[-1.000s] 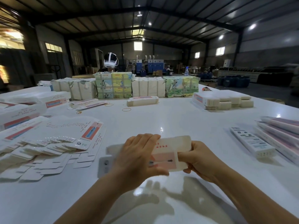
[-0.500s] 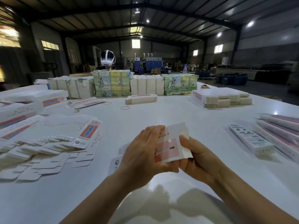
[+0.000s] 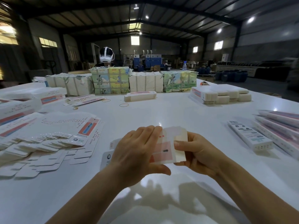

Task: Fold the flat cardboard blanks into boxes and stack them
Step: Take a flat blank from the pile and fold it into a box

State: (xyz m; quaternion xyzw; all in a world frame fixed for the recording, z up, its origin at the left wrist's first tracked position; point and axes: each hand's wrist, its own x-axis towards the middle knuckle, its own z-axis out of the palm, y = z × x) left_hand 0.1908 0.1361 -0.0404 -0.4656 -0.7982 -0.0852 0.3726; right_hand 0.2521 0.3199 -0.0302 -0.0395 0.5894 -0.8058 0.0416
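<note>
Currently a single cardboard blank (image 3: pixel 163 149) is held above the white surface (image 3: pixel 161 110), just in front of the person. It is gripped from the left by the left hand (image 3: pixel 137 152), fingers laid over its top and thumb curled beneath, while its right end flap is pinched by the right hand (image 3: pixel 195 152). With both grips closed on thin card, a panel could be creased off its score line if the flap is pushed too hard or askew. The blank could also slip or spring flat again if either grip is eased. The fanned pile of flat blanks (image 3: pixel 48 139) lies near the left forearm and could be scattered by a careless sweep.
</note>
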